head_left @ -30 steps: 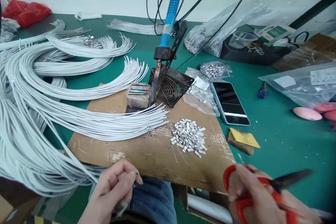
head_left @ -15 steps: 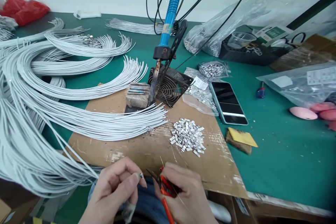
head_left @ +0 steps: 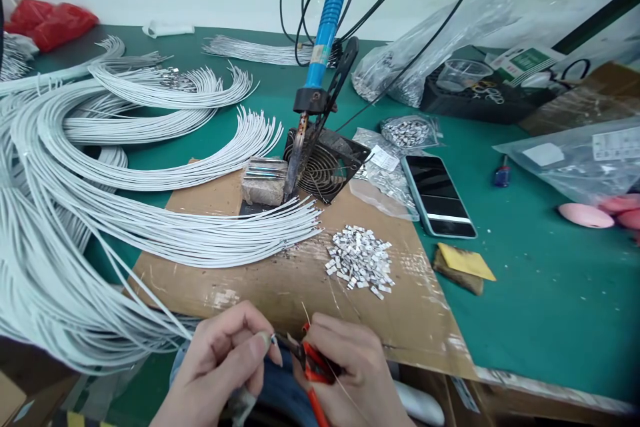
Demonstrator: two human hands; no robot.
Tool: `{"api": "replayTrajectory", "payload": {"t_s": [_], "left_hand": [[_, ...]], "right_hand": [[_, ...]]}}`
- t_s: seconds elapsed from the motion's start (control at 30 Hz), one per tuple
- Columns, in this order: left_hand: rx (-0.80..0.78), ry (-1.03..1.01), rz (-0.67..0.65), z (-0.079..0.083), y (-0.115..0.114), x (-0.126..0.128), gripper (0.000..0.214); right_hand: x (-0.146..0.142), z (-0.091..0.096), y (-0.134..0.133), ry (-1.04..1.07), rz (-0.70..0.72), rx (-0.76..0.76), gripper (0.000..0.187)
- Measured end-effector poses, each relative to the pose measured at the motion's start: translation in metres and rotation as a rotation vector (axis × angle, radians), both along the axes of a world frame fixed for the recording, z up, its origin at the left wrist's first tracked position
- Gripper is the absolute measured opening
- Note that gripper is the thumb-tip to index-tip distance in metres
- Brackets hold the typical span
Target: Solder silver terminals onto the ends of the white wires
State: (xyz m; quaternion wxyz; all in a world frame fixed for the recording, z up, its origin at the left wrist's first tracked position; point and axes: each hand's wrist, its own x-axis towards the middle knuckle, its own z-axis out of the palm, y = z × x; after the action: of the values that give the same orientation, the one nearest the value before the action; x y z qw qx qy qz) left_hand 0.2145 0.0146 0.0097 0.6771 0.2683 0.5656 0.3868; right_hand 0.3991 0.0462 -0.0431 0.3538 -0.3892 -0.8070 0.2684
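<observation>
My left hand [head_left: 225, 357] is closed in a pinch on the end of a white cable [head_left: 167, 317], which runs in from the bundle on the left. A small bluish tip shows between thumb and forefinger; its detail is too small to make out. My right hand [head_left: 350, 363] is closed round red-handled pliers [head_left: 316, 373]. Their dark jaws reach the cable tip at my left fingertips. A thin wire [head_left: 345, 390] also passes through my right hand. Beyond the hands, a pile of small metal-and-white pieces [head_left: 360, 260] lies on a cardboard sheet [head_left: 280, 290].
Bundles of white cables [head_left: 200, 240] curve across the left side. A blue-handled soldering iron [head_left: 327, 27] stands tilted in the middle, beside a black fan [head_left: 325, 163]. To the right are a phone [head_left: 440, 197], a yellow sponge [head_left: 465, 261], a small screwdriver [head_left: 502, 173] and plastic bags [head_left: 570, 153].
The pliers' jaws have moved left and now meet the cable tip at my left fingers; before, a small gap lay between. The whole view has shifted slightly.
</observation>
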Motion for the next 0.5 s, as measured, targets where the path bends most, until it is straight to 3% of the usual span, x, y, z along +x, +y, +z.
{"api": "replayTrajectory", "payload": {"t_s": [0.5], "left_hand": [[-0.037, -0.052, -0.035, -0.0022, -0.0005, -0.0029, 0.056]], "right_hand": [[0.0026, -0.0017, -0.0015, 0.015, 0.01, 0.05, 0.027]]}}
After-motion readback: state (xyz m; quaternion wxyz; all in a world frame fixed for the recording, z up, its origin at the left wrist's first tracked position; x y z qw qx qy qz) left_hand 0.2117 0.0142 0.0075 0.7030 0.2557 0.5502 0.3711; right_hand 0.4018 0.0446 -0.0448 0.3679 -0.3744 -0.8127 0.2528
